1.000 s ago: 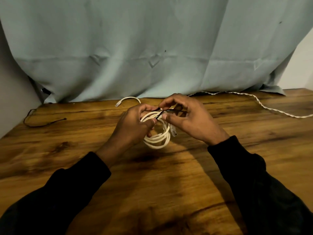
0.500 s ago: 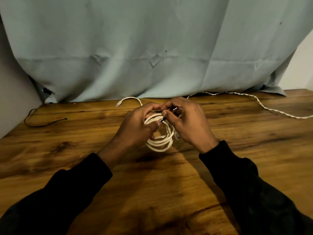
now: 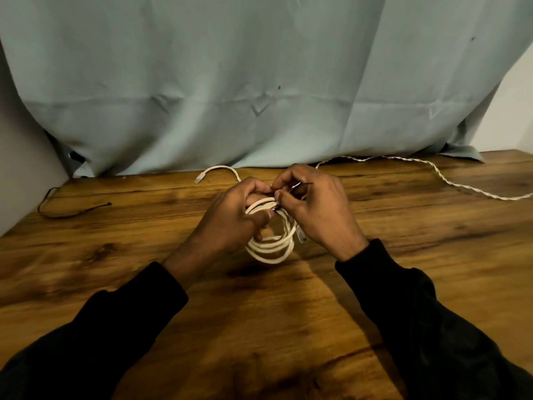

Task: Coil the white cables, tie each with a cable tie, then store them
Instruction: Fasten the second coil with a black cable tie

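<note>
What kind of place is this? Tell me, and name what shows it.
Probably a makeshift home work desk, not a workshop: a wooden table against a wall, a creased pale cloth hung as a backdrop, and loose cables, one white coil held in both hands.

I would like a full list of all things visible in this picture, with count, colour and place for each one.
coiled cable: one, white, held above the table centre, between both hands
cable tie: one, black, pinched at the top of the coil
twisted cable: one, white, loose on the table at far right
thin wire: one, black, on the table at far left
table: one, brown wood, fills the lower half
cloth: one, pale blue-grey, hangs behind the table
left hand: grips the coil
right hand: pinches the cable tie
sleeves: two, black
</note>
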